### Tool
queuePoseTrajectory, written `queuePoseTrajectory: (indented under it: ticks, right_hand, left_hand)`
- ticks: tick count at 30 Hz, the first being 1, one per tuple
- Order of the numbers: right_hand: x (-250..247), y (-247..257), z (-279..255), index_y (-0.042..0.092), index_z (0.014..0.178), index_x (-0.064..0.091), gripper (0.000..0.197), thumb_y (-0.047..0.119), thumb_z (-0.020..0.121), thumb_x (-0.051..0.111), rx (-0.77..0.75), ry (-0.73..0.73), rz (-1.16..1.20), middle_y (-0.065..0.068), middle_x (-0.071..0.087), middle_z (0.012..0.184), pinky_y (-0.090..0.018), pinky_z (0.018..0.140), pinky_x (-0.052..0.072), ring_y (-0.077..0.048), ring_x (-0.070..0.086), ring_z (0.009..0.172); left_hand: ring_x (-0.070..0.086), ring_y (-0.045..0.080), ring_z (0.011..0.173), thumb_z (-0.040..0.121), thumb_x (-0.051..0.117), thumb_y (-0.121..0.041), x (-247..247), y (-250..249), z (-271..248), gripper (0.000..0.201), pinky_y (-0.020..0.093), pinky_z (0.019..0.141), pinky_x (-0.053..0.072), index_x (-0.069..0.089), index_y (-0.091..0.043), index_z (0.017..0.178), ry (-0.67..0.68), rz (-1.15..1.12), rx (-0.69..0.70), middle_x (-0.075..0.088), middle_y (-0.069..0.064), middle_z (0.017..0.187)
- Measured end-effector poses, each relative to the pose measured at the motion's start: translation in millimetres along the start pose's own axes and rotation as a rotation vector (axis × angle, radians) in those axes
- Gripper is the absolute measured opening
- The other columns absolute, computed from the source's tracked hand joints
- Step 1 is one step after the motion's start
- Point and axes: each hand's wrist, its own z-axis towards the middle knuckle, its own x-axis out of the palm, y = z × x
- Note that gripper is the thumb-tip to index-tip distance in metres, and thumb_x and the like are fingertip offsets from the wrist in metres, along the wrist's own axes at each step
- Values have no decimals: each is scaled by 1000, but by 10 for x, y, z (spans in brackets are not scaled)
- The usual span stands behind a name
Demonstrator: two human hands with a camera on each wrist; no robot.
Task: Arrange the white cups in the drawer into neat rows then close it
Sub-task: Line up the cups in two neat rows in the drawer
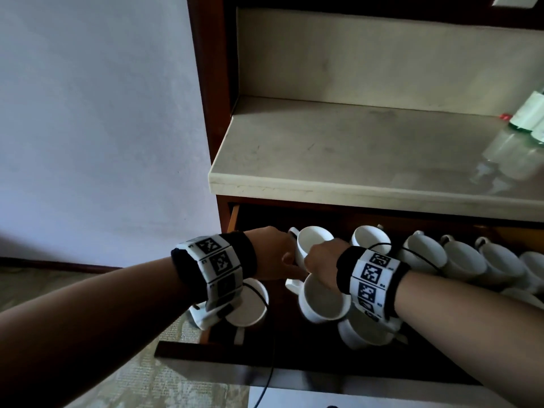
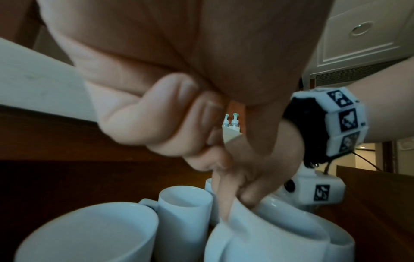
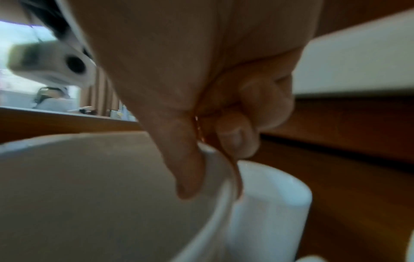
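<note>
Right now I am pinching the rim of a white cup (image 1: 322, 301) with my right hand (image 1: 323, 257), thumb (image 3: 190, 177) dipping inside the bowl and a finger pressing its outer wall, the remaining fingers (image 3: 237, 140) tucked into the palm. Just beyond those fingertips, touching the cup I am holding, another cup (image 1: 313, 241) is standing upright. My left hand (image 1: 273, 253) is reaching beside it with fingers (image 2: 143, 120) curled; whether they are gripping anything, I cannot tell. All the cups are sitting in the open drawer (image 1: 212, 350): one below my left wrist (image 1: 250, 304), one under my right wrist (image 1: 362, 334), and a row (image 1: 465, 260) stretching off to my right.
</note>
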Motion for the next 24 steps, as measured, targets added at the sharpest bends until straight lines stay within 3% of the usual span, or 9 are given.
queuePoseTrajectory:
  ticks: [3,4,7,11,14,16,18,20,24]
  right_hand:
    - [9,-27,-69,15,66,49,28,19,94,51,31,-148,0,2,50,71,-25,55,35,-22,56,80]
    - [-1,-35,-88,15,67,49,26,17,94,50,36,-212,-9,2,54,75,-25,54,33,-23,58,81]
    - [9,-104,-121,13,89,58,14,23,94,50,-59,-396,11,-7,64,100,-28,64,30,-27,61,94]
    - [44,-125,-148,10,101,65,28,32,95,48,-168,-505,69,-7,62,106,-28,69,30,-27,58,101]
    - [86,-150,-138,13,82,55,22,27,97,46,-34,-464,209,-2,50,81,-23,54,29,-25,54,80]
    - [146,-248,-99,15,90,52,15,28,95,48,136,-360,429,1,50,74,-24,48,32,-20,54,66]
    - [214,-321,-60,14,101,54,15,26,94,48,245,-258,631,0,58,71,-23,45,38,-15,56,55]
    - [259,-378,-9,11,99,57,14,18,93,46,270,-220,750,-4,63,69,-22,41,40,-14,58,50]
    - [255,-409,65,9,93,60,12,12,90,49,210,-219,526,-5,64,83,-24,51,42,-21,63,73]
  left_hand:
    - [62,17,85,90,45,-60,78,-165,69,54,29,83,51,69,-11,92,43,45,4,70,6,93]
    - [62,18,86,90,45,-60,113,-215,96,55,29,84,50,69,-11,94,64,59,-9,71,7,94]
    - [62,26,103,93,46,-53,171,-289,183,50,30,88,46,68,-11,107,109,33,-73,69,12,108]
    - [60,30,108,94,47,-30,158,-278,254,35,31,85,45,67,-4,107,150,9,-175,67,17,112]
    - [61,29,108,95,47,-23,116,-296,303,32,28,74,45,65,0,109,184,-43,-266,66,17,113]
    - [65,27,87,93,50,-22,135,-242,358,25,24,54,40,65,-2,92,149,-186,-384,68,13,92]
    - [55,18,52,89,51,-19,155,-186,392,26,20,42,35,56,-8,66,91,-381,-502,57,6,61]
    - [44,11,30,88,49,-16,149,-155,403,33,13,36,31,49,-9,56,118,-504,-559,48,0,39]
    - [37,6,20,99,34,-34,80,-171,368,54,11,35,32,50,-9,54,286,-385,-498,44,-5,26]
